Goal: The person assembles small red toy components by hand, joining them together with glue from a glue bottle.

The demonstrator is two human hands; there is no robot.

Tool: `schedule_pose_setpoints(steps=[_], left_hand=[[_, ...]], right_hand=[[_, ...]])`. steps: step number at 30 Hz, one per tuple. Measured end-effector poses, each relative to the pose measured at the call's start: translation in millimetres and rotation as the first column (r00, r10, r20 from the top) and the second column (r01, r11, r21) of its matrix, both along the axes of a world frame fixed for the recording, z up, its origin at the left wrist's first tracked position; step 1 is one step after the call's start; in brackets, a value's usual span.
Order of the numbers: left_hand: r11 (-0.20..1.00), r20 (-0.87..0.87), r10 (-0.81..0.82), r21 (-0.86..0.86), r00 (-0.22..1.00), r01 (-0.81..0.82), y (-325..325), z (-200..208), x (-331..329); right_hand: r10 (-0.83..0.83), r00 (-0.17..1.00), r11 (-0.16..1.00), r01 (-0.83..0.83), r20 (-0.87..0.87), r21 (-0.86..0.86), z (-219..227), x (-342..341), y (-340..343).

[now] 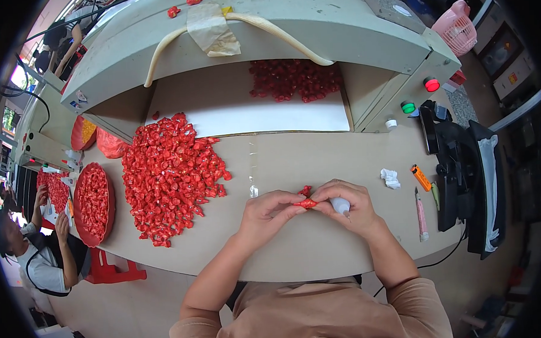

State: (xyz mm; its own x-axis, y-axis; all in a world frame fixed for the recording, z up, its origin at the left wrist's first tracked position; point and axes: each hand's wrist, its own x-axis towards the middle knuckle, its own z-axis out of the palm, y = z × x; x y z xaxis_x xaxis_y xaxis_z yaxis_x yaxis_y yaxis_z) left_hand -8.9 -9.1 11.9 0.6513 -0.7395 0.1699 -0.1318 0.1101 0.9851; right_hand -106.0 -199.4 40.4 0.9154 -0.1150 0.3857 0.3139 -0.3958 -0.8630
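Observation:
Close to the table's front edge, both my hands meet at a small shiny red piece (pixel 307 203), its exact kind too small to make out. My left hand (pixel 268 216) pinches it between thumb and fingertips. From the other side, the fingertips of my right hand (pixel 358 208) grip the same piece. That right hand also holds a small whitish squeeze bottle (pixel 340 206) with a thin tip pointing down toward me. To the left of my hands lies a large heap of similar red pieces (pixel 171 179).
A pale machine (pixel 265 39) with a wide opening stands behind the table; more red pieces (pixel 297 80) lie inside. At left is a filled red basin (pixel 93 204). An orange cutter (pixel 420 178), pink pen-like tool (pixel 421 214) and crumpled tissue (pixel 390 178) lie right. Another person (pixel 45 254) works at far left.

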Motion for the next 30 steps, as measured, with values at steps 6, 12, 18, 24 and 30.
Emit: schedule_pose_setpoints(steps=[6,12,18,24,30], left_hand=[[0.999,0.116,-0.023,0.034,0.993,0.019,0,8,4],[0.999,-0.163,-0.024,-0.035,0.986,0.018,0,1,-1],[0.995,-0.044,0.069,-0.066,0.997,-0.072,-8,-7,-2],[0.989,-0.295,0.006,-0.139,0.956,-0.049,-9,-6,-3],[0.998,-0.363,0.052,-0.012,0.930,-0.061,-12,1,-5]], right_hand=[[0.034,0.999,0.997,-0.031,0.038,-0.066,3,0,-3],[0.017,0.987,0.976,0.018,-0.159,0.218,2,-2,2],[0.048,0.894,0.840,0.204,-0.445,0.502,2,0,5],[0.083,0.894,0.777,0.219,-0.440,0.591,8,1,8],[0.038,0.891,0.821,0.230,-0.452,0.522,7,3,9]])
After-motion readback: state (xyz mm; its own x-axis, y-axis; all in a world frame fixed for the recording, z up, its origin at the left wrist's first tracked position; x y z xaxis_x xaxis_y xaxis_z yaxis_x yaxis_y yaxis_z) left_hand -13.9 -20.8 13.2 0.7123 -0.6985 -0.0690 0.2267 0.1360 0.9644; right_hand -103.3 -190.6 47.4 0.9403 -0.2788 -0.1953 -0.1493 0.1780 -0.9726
